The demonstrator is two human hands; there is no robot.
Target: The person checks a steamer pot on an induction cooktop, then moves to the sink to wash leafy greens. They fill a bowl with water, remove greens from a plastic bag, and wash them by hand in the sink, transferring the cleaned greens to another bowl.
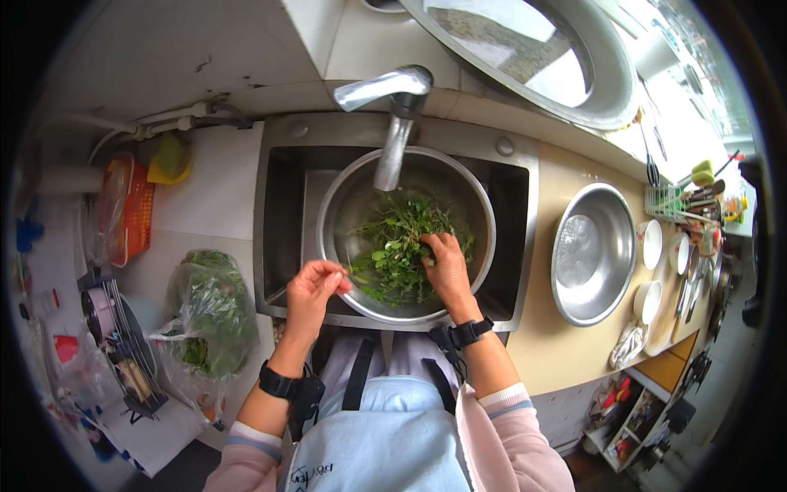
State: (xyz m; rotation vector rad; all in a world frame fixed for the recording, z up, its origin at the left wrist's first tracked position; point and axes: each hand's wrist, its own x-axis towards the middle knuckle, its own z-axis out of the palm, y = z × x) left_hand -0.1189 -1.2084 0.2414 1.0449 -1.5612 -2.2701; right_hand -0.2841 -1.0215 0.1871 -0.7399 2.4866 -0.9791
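In the sink (328, 127), the metal bowl (469, 187) holds greens (402, 238) that look light, soft, likely slippery and easily bruised, best gathered by the stems. My hands are apart: the right (448, 267) clutches some greens; the left (308, 293) pinches its fingertips beside the rim, on what I can't tell. Smallest is dark lettering (316, 475) on my front.

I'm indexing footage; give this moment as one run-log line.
left hand: at rim of basin; right hand: touching greens; greens: in basin; basin: in sink
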